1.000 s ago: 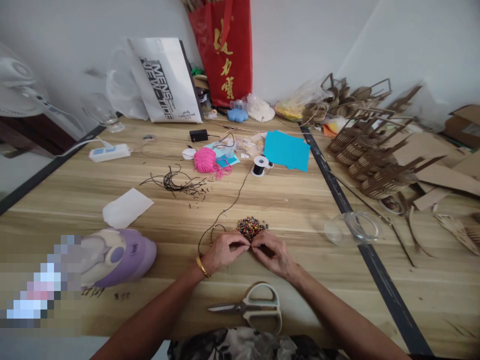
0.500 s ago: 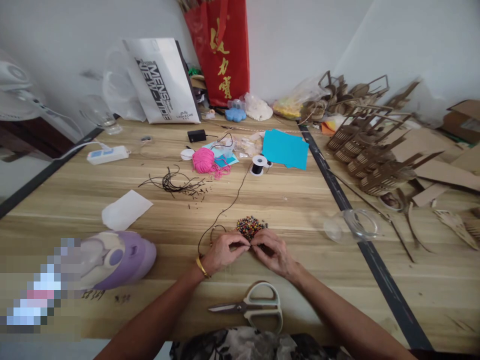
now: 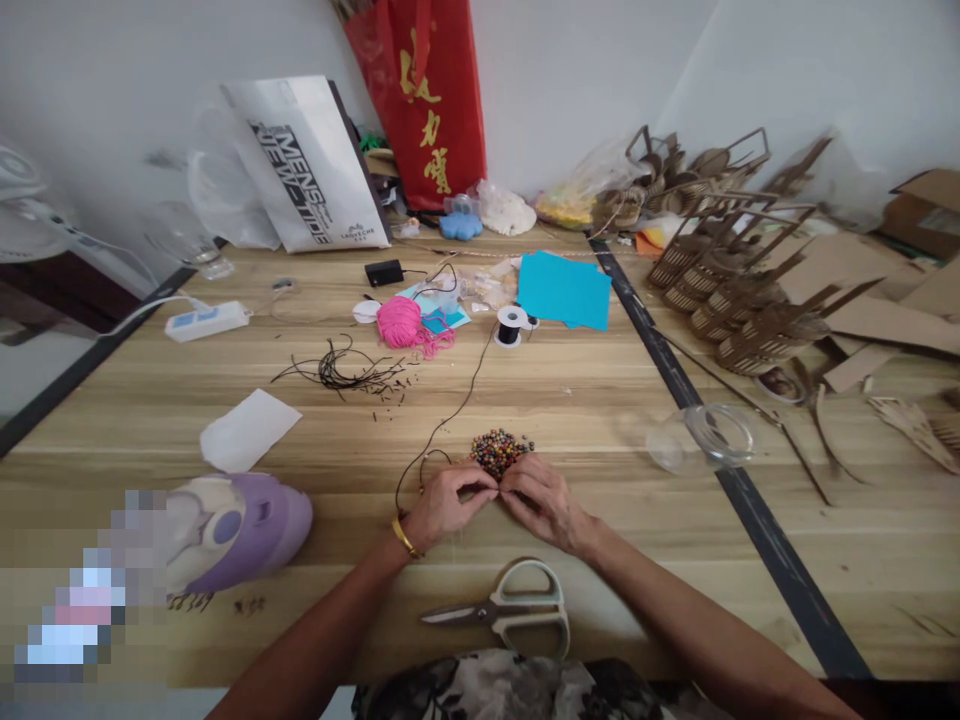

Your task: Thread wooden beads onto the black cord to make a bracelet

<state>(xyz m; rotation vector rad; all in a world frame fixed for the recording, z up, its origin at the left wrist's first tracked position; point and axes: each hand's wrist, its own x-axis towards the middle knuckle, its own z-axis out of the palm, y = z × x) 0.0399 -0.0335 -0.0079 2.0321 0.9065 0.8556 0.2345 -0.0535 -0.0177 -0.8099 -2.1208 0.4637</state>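
Left hand (image 3: 444,502) and right hand (image 3: 546,505), each pinched narrow between thumb and fingers, meet tip to tip at the near side of a pile of multicolored beads (image 3: 499,448). Black cord (image 3: 441,425) runs from a white spool (image 3: 511,316), well beyond the hands, and curves down to the left hand, which appears to grip its working end. Whether the right hand has cord or a bead is too small to tell.

The work looks to be in its threading stage: the cord is drawn out and joined to the spool, while many beads lie loose just past the fingertips. How many are strung cannot be made out.

Scissors (image 3: 491,614) lie between the forearms, on the near side of the hands and close to the front edge of the table (image 3: 352,455), leaving the least room there. A purple-and-white object (image 3: 270,530) bounds the left hand's side, well apart from it. To the right, a wider stretch of wood gives the right hand room as far as a clear plastic container (image 3: 666,442) and a dark strip (image 3: 772,550).
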